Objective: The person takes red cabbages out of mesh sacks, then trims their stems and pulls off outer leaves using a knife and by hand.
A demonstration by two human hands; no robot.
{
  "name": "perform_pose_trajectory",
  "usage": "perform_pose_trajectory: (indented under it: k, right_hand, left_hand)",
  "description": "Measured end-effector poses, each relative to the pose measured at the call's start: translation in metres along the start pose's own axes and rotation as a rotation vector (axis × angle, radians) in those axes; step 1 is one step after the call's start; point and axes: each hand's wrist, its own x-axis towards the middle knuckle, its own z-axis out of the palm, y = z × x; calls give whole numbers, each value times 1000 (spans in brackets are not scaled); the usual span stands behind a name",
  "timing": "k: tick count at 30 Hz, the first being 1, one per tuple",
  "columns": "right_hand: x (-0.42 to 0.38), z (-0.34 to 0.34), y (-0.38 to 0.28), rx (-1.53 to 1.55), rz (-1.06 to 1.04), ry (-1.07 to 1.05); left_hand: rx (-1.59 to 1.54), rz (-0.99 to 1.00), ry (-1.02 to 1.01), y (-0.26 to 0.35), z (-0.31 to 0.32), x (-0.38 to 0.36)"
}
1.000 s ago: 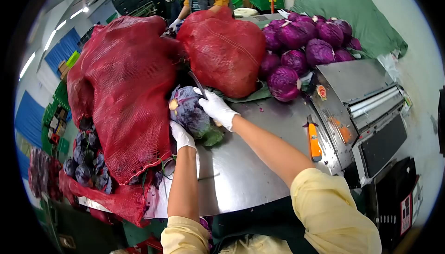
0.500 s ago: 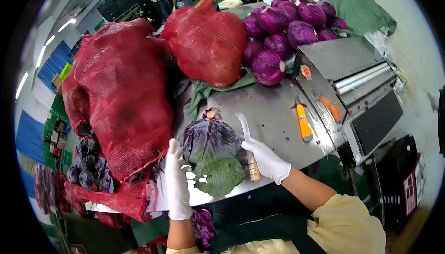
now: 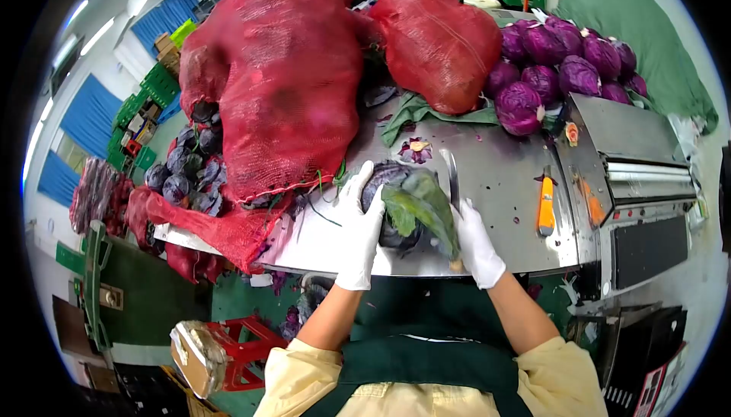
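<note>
A dark purple red cabbage (image 3: 397, 239) rests on the steel table in front of me, with a green outer leaf (image 3: 419, 208) folded over toward its right side. My left hand (image 3: 359, 227), in a white glove, lies against the cabbage's left side, fingers stretched and thumb apart. In my right hand (image 3: 477, 248), also gloved, is a knife (image 3: 453, 177); its blade points away from me and its handle end shows below the leaf. The right fingers are partly hidden behind the leaf and handle. A cut stem piece (image 3: 416, 151) lies just behind the cabbage.
Large red mesh sacks (image 3: 293, 90) stand at the left and back. Peeled purple cabbages (image 3: 541, 82) are piled back right. An orange-yellow cutter (image 3: 546, 204) lies right of the knife, beside a steel wrapping machine (image 3: 632, 135). A red stool (image 3: 247, 348) stands below left.
My view has shifted, so the table appears further right and higher. My left hand has come against the cabbage, and the green leaf now folds over to the right. The knife stays in my right hand.
</note>
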Motion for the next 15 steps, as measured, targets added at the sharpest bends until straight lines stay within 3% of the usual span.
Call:
perform_pose_trajectory:
  k: [2, 3, 5, 6, 8, 9, 11, 13, 15]
  right_hand:
    - [-14, 2, 8, 228, 236, -185]
    - [-17, 4, 6, 223, 247, -199]
    - [-24, 6, -3, 70, -449, 12]
    - [-30, 7, -15, 66, -443, 1]
    - [-38, 17, -45, -590, -898, 195]
    - [-34, 28, -55, -769, -938, 260]
    - [-10, 38, -59, -708, -764, 265]
    - [31, 33, -56, -748, -909, 418]
    - [60, 30, -64, -703, -877, 490]
  left_hand:
    - [58, 6, -24, 6, -9, 3]
    - [73, 23, -24, 11, -15, 12]
    - [43, -7, -26, 1, -15, 20]
    - [12, -23, -29, -7, -12, 22]
    - [-70, -24, -49, -7, -5, 26]
    - [-155, -18, -74, -6, -1, 26]
    - [-207, -26, -78, -5, 5, 21]
    - [152, 122, 0, -11, 7, 18]
    - [177, 117, -33, -12, -2, 17]
